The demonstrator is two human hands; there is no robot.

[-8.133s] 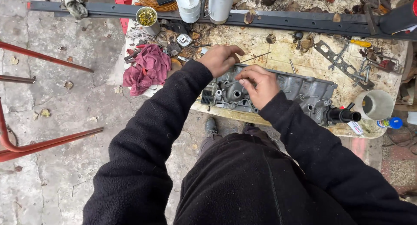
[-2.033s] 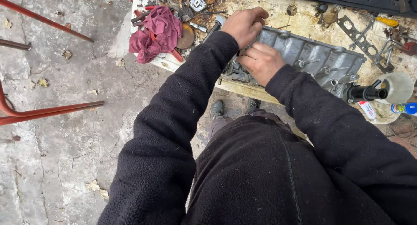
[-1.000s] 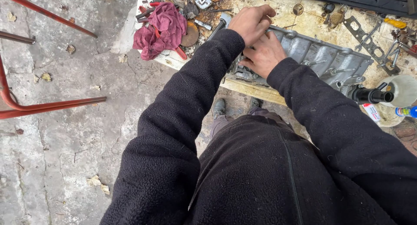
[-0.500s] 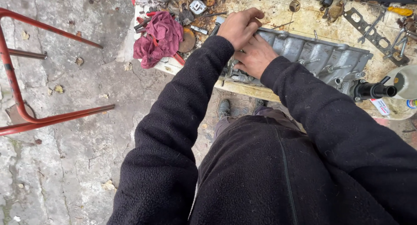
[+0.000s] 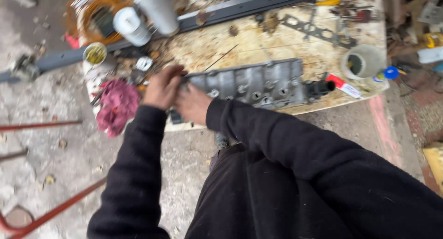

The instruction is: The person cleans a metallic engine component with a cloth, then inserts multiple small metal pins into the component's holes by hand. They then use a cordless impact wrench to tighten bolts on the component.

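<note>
Hands are meeting at the left end of the grey metal block (image 5: 251, 85), lying longways across the surface (image 5: 217, 45). Left hand (image 5: 161, 87) and right hand (image 5: 194, 105) are curling their fingers, maybe gripping it; blur hides this.

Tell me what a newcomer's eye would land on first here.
First, the grey metal engine part lying across the stained wooden board, with the left hand and right hand both at its left end. Next, the pink rag bunched at the board's left edge, and the white cans standing behind it.
</note>
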